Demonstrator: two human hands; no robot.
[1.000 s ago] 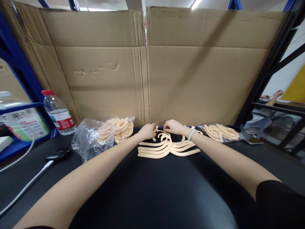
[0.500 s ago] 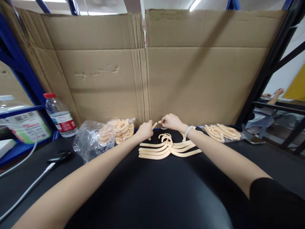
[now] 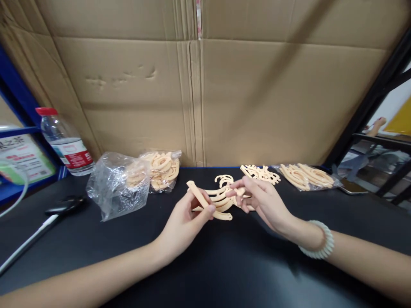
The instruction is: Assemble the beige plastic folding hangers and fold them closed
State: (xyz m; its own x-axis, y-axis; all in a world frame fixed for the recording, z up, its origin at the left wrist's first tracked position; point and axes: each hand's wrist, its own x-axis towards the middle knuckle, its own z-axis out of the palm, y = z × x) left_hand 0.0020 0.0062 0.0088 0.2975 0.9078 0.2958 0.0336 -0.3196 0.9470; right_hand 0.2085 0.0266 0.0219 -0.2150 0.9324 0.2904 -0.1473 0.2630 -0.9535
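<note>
The curved beige piece [image 3: 199, 197] is a flat, smooth strip with a small hole near its near right end; it slants above the table [image 3: 221, 269], just in front of the layered beige hangers [image 3: 223, 198]. My left hand [image 3: 185, 220] grips it, thumb on top and fingers beneath. My right hand [image 3: 266, 200], fingers loosely curled and partly spread, holds a small beige part [image 3: 240, 191], its shape too blurred to tell.

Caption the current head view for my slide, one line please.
Left hand holding a curved strip, right hand holding a small piece, with hangers on the black table beyond.
</note>
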